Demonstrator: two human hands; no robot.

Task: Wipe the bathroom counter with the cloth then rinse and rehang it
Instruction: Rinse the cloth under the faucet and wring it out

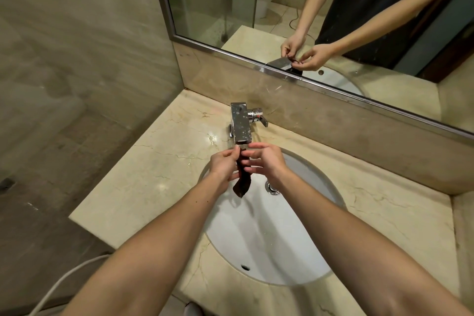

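I am leaning over the white basin point(259, 238), both forearms reaching in from six o'clock toward the faucet point(241, 123) at twelve. My left hand point(222, 165) is pinching the upper edge of the dark cloth point(241, 179) between thumb and fingertips, and my right hand point(266, 161) is gripping the same upper part from the three o'clock side, its fingers partly spread around the fabric. The cloth is hanging in a narrow, bunched strip just below the spout, its lower corner dangling over the basin toward the drain point(272, 187), which is sitting a little to the four o'clock side of the cloth's tip. I cannot tell whether water is running; no clear stream is showing. I judge this to be the rinsing step, so I am aiming to keep the cloth directly under the spout and inside the rim, so drips are falling into the bowl rather than onto the marble counter point(143, 174) at nine o'clock. Doing it well likely means opening the bunched fabric out so water reaches every fold, then twisting firmly over the drain. Beyond the faucet, its lever point(261, 118) is sitting at one o'clock, and farther still the mirror point(282, 7) is reflecting my hands.
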